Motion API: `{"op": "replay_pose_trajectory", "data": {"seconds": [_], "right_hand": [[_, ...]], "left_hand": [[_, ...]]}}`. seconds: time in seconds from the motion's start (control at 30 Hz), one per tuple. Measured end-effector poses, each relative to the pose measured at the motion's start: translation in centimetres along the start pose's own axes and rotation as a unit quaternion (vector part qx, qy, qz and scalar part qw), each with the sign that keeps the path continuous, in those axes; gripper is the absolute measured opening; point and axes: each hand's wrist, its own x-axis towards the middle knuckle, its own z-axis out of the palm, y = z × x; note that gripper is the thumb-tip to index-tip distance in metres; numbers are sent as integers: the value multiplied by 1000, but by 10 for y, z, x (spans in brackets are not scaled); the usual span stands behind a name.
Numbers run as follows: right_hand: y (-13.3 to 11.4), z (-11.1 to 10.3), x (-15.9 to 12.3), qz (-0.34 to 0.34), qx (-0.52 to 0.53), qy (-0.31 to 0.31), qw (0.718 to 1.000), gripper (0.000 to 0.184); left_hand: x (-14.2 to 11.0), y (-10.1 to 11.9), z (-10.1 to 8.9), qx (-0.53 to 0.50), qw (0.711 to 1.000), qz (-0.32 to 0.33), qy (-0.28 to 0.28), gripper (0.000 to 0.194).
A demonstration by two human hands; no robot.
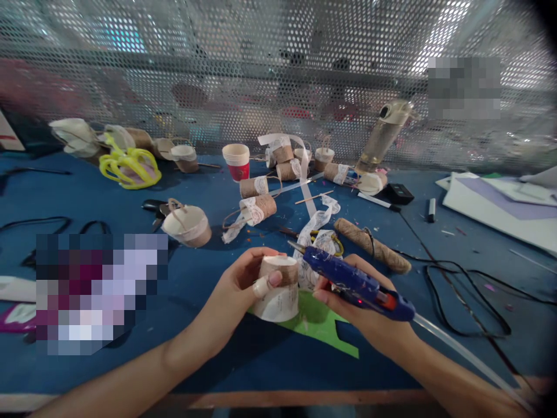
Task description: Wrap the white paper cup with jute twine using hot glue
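Right hand grips glue gun slantwise, nozzle forward-left; left hand clasps cup narrow-end up.

I can read no lettering here; print on the twine-wrapped paper cup at 6 o'clock is too faint.

A blue table bears a green sheet and twine roll.

Blue glue gun, brown-and-white cup, green sheet, dark-blue tabletop, white lace-patterned ribbon.
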Motion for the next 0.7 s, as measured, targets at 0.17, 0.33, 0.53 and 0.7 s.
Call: {"op": "replay_pose_trajectory", "data": {"seconds": [0.17,0.33,0.53,0.7], "right_hand": [[0,3,0,6,-6,18,1000,15],[0,5,1,12,10,27,1000,15],[3,6,2,14,13,24,1000,15],[2,6,3,15,26,11,999,15]], "left_hand": [[-2,1,1,-9,1000,4,8,32],[-2,1,1,-7,1000,1,-4,28],[-3,-1,0,-10,1000,-9,-14,28],[-4,1,1,-17,999,-22,-22,27]]}}
